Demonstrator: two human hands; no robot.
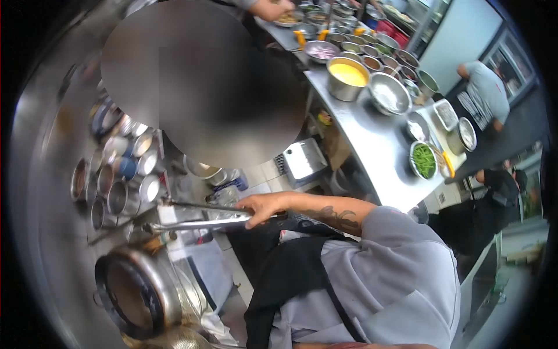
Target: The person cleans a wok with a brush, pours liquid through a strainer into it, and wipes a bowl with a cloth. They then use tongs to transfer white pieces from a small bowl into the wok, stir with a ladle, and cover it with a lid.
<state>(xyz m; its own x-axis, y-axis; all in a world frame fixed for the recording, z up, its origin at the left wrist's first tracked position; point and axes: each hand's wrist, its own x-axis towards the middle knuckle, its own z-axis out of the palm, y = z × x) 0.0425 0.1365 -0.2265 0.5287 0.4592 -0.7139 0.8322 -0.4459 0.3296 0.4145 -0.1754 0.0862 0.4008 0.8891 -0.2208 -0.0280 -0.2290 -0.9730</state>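
Note:
My right hand (264, 208), at the end of a tattooed forearm, is closed around long metal tongs (200, 223). Their two arms spread apart toward the left, with the far ends near a group of metal seasoning pots (123, 199). I see nothing gripped between the tong ends. Below them stands a large steel pot (168, 282) with a dark, worn rim; its inside looks brown. Only a strip of skin shows at the bottom edge on my left side, and my left hand is out of view.
A steel counter (363, 151) holds a pot of yellow liquid (349, 74), a bowl of green vegetables (423, 160) and several ingredient bowls. A blurred shape (203, 81) covers the upper middle. Two people (487, 90) are at the right; another person's hand (272, 9) shows at the top.

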